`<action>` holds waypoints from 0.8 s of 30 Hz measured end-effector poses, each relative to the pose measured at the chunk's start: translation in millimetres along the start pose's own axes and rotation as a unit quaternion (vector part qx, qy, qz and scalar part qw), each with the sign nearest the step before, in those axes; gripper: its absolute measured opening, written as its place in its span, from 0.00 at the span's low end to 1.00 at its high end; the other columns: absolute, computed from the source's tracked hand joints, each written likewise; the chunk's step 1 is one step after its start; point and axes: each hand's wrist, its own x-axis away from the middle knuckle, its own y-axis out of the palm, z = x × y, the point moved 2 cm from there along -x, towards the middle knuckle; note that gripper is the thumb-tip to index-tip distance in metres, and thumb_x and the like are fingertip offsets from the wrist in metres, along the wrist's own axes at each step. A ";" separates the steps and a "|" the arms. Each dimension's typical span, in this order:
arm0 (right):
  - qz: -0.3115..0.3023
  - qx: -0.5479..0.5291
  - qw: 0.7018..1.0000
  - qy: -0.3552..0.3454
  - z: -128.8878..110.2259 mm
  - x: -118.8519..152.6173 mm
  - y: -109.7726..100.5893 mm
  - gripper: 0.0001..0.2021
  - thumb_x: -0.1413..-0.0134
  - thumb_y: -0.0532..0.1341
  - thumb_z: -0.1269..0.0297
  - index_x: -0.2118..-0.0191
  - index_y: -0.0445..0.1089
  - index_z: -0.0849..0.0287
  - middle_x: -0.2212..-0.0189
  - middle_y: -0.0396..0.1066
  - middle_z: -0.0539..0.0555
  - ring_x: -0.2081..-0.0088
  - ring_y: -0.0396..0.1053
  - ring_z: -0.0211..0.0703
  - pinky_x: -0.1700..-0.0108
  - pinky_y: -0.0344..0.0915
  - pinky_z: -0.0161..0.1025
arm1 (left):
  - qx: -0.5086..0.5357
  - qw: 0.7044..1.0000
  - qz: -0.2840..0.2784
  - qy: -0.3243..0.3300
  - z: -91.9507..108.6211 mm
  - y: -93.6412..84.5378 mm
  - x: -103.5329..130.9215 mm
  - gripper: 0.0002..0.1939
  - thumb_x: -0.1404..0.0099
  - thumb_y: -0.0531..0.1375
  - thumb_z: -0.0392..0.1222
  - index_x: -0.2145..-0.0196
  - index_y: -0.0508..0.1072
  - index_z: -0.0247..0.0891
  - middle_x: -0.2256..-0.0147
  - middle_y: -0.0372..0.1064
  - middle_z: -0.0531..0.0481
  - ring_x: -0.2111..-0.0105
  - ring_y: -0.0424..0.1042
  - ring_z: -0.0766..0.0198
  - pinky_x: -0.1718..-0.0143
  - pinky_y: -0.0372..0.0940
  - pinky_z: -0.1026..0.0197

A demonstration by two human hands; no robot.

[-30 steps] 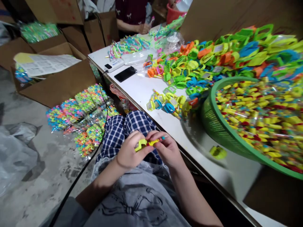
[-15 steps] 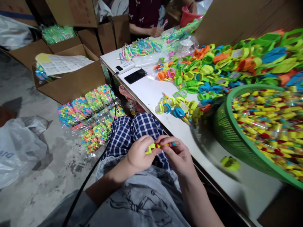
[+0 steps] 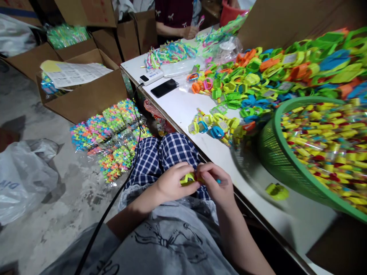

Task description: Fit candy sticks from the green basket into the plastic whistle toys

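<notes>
Above my lap, my left hand is closed around a yellow plastic toy watch, most of it covered by the fingers. My right hand meets it from the other side, pinching a small tube with a blue tip. That tube's other end is at the watch, but whether it is joined there is hidden by the fingers. Right of my hands, a green basket is heaped with small yellow and red tubes. A single yellow-green toy watch lies beside the basket.
On the white table lie a black phone, a white power bank and a pile of colourful toy watches. Bagged goods and an open carton stand left. A black cable crosses my lap. Another person's hand is at the far end.
Both hands have shifted slightly to the right. My right fingers have curled further over the tube, so less of it shows. The view has tilted a little.
</notes>
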 end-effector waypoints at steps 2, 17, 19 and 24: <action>0.040 -0.023 0.999 0.004 6.4 2.6 3.5 0.14 0.44 0.61 0.54 0.75 0.66 0.57 0.82 0.62 0.48 0.80 0.58 0.35 0.79 0.55 0.33 | -0.002 1.000 -0.004 0.018 0.0 2.1 -0.7 0.07 0.39 0.56 0.38 0.74 0.62 0.39 0.75 0.60 0.53 0.71 0.63 0.64 0.67 0.63 0.61; 0.094 -0.085 0.991 0.037 25.2 -5.0 -1.8 0.20 0.50 0.62 0.46 0.76 0.62 0.58 0.83 0.60 0.46 0.80 0.55 0.33 0.78 0.53 0.31 | -0.045 0.997 0.051 0.038 -8.8 18.3 -9.6 0.09 0.40 0.55 0.35 0.76 0.60 0.39 0.77 0.58 0.56 0.74 0.60 0.68 0.72 0.60 0.65; 0.071 -0.085 0.993 0.044 24.1 -4.5 -5.8 0.20 0.52 0.63 0.45 0.76 0.63 0.58 0.82 0.59 0.46 0.79 0.56 0.33 0.78 0.53 0.31 | -0.043 0.998 0.042 0.028 -9.4 19.0 -10.5 0.07 0.40 0.55 0.35 0.75 0.61 0.39 0.76 0.58 0.56 0.74 0.61 0.68 0.72 0.60 0.66; 0.060 -0.116 0.991 0.018 22.8 -0.9 -14.9 0.21 0.55 0.64 0.43 0.75 0.65 0.59 0.80 0.60 0.46 0.81 0.52 0.30 0.79 0.50 0.30 | -0.043 0.999 0.029 0.014 -11.1 17.5 -7.1 0.06 0.42 0.58 0.38 0.74 0.64 0.38 0.73 0.61 0.54 0.71 0.64 0.66 0.69 0.62 0.64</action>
